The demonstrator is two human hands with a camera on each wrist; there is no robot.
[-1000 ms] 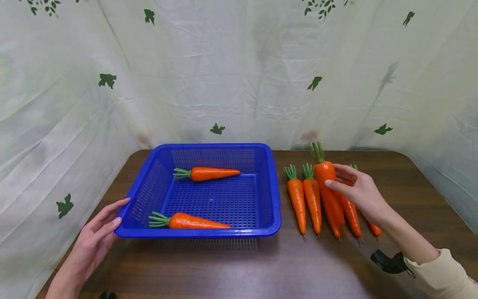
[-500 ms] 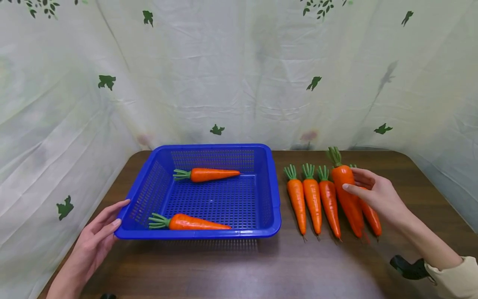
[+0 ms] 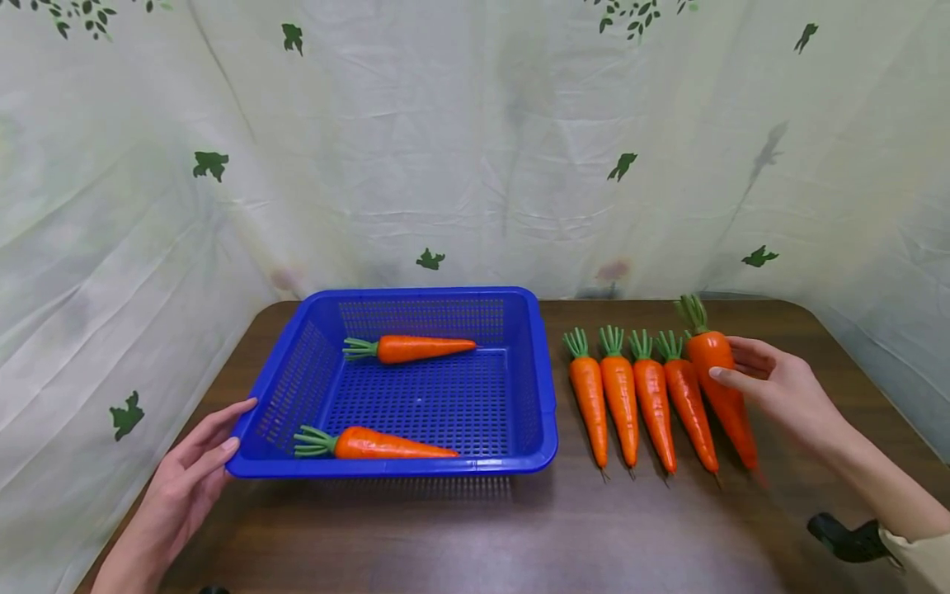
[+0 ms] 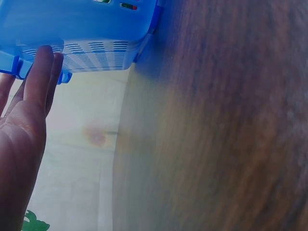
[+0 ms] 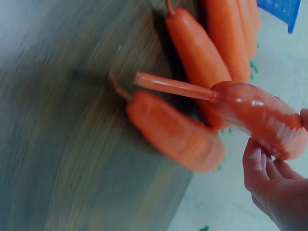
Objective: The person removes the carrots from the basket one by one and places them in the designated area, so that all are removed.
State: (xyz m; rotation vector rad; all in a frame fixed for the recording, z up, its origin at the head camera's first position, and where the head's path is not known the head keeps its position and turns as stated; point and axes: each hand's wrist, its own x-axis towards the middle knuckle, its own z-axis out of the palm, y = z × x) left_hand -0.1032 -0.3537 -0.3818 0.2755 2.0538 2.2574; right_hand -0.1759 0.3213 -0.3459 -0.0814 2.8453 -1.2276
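Observation:
My right hand [image 3: 797, 396] holds an orange carrot [image 3: 720, 396] with green stalks, thumb on one side and fingers on the other. In the right wrist view that carrot [image 5: 264, 118] hangs over the row, its thin tip pointing left. Below it the rightmost carrot [image 5: 175, 132] lies on the table, hidden in the head view. My left hand [image 3: 185, 470] touches the near left corner of a blue plastic basket [image 3: 545, 396]. In the left wrist view its fingers [image 4: 41, 79] lie straight along the basket's outer wall.
Inside the basket lie two carrots, one toward the back [image 3: 416, 348] and one toward the front [image 3: 386, 443]. Right of the basket, several carrots [image 3: 622, 400] lie side by side on the brown wooden table [image 3: 534, 536]. A pale leaf-printed curtain [image 3: 482, 165] hangs behind.
My right hand has moved to the right with its carrot, passing over the row and uncovering carrots on the table. My left hand, the basket and the carrots inside have kept their places.

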